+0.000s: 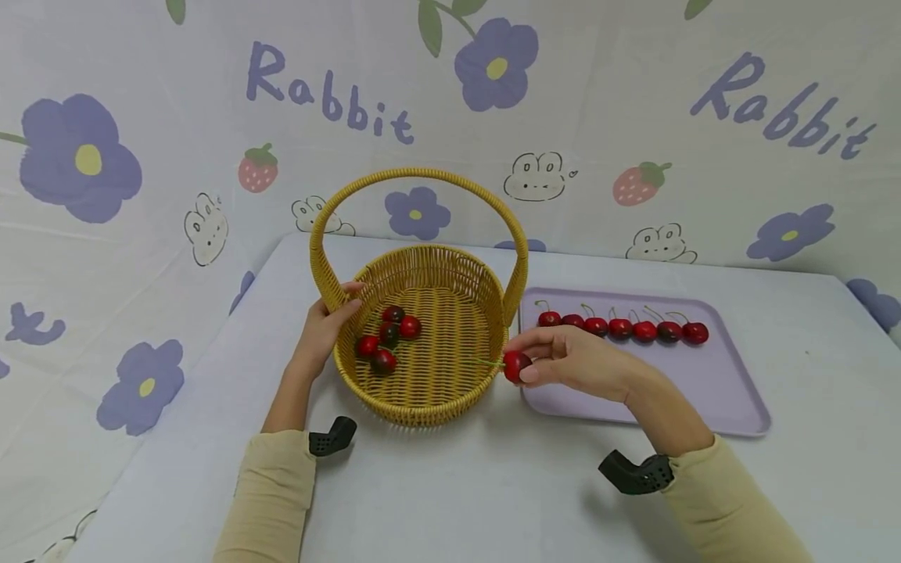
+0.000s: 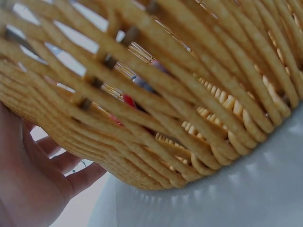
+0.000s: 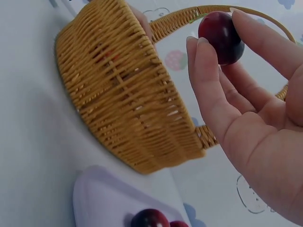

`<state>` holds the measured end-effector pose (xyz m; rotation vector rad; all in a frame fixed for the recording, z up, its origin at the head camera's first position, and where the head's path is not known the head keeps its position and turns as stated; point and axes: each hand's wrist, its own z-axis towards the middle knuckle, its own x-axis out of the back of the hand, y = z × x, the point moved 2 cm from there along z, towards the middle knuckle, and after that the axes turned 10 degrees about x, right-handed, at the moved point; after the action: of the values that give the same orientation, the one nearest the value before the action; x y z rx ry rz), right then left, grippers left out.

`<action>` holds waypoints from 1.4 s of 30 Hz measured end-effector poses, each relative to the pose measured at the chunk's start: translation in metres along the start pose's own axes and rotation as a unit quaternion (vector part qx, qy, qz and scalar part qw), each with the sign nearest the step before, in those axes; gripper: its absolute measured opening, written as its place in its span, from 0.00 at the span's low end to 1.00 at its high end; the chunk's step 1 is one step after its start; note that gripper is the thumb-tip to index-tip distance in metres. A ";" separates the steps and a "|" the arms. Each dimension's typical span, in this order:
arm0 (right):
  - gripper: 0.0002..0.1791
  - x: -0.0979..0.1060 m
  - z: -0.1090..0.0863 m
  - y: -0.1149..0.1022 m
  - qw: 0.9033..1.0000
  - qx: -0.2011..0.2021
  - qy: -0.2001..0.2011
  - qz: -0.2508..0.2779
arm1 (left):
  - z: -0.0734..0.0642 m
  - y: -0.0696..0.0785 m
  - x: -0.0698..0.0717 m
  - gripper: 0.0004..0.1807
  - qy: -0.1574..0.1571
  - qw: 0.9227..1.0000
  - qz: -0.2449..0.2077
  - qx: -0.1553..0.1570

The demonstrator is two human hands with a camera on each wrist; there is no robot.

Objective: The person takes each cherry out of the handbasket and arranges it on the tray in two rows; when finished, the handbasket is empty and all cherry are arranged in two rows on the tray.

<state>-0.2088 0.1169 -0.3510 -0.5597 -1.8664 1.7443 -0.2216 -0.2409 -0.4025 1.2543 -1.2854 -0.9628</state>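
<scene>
A dark red cherry [image 1: 516, 366] with a green stem is pinched between the thumb and fingers of my right hand [image 1: 573, 361], just outside the basket's right rim. In the right wrist view the same cherry [image 3: 221, 38] shows at the fingertips. My left hand [image 1: 325, 328] grips the left rim of the yellow wicker basket [image 1: 422, 410] near the foot of its tall handle. Several cherries [image 1: 389, 335] lie together on the left of the basket floor. From the left wrist view, my left hand [image 2: 38, 175] is partly hidden by the basket wall.
To the right of the basket lies a lavender tray [image 1: 732, 407], with a row of several cherries [image 1: 620, 328] along its far side. The white table [image 1: 450, 500] meets a cloth backdrop [image 1: 450, 117] printed with flowers and rabbits.
</scene>
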 end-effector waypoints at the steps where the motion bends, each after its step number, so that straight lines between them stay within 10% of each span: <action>1: 0.22 0.002 -0.003 0.001 1.000 0.005 0.001 0.007 | 0.000 0.000 0.000 0.23 0.000 1.000 0.000 0.000; 28: 0.24 0.046 -0.038 0.020 0.980 -0.040 0.197 0.003 | 0.003 -0.002 0.001 0.23 -0.005 1.000 0.009 0.002; 42: 0.29 0.057 -0.039 0.042 0.962 -0.115 0.214 -0.126 | 0.004 -0.006 0.001 0.23 0.000 1.000 0.013 -0.009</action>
<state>-0.2310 0.1868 -0.3866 -0.6900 -1.7447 1.1435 -0.2250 -0.2435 -0.4085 1.2204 -1.2869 -0.9536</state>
